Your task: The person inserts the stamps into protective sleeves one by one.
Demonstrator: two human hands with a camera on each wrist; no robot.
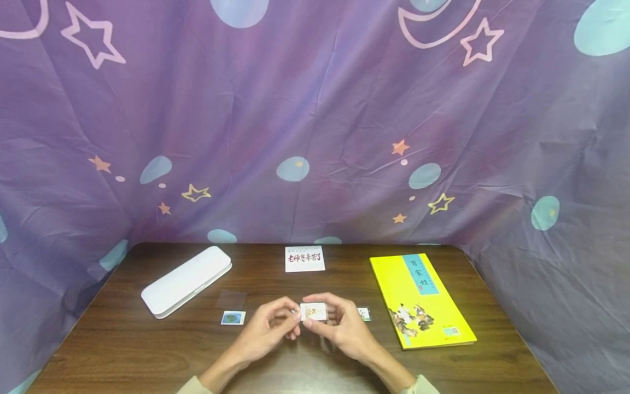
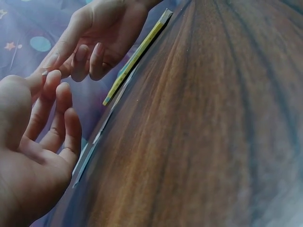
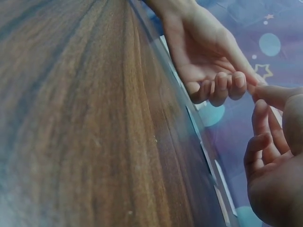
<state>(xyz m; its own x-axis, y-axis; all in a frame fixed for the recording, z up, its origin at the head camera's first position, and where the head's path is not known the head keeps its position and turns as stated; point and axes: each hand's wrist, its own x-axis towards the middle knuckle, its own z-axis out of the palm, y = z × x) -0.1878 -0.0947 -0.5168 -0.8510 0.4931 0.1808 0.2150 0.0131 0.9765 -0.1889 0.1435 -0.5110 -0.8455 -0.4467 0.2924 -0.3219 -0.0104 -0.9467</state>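
A small white-bordered stamp (image 1: pixel 313 311) with a tan picture is held up between both hands above the table. My right hand (image 1: pixel 344 323) grips it, index finger along the top edge and thumb at the lower left. At its left edge, the thumb and index finger of my left hand (image 1: pixel 268 328) pinch together. In the left wrist view the fingertips of the left hand (image 2: pixel 42 132) and right hand (image 2: pixel 102 42) meet, with a sliver of white between them. A blue and green stamp (image 1: pixel 233 318) lies left of the hands; another stamp (image 1: pixel 363 314) is partly hidden behind the right hand.
A clear plastic sleeve (image 1: pixel 231 299) lies behind the blue stamp. Farther back are a white case (image 1: pixel 187 282) at left and a white card (image 1: pixel 305 259) with red writing in the middle. A yellow book (image 1: pixel 418 301) lies at right. Purple curtain (image 1: pixel 315 120) surrounds the wooden table (image 1: pixel 147 350).
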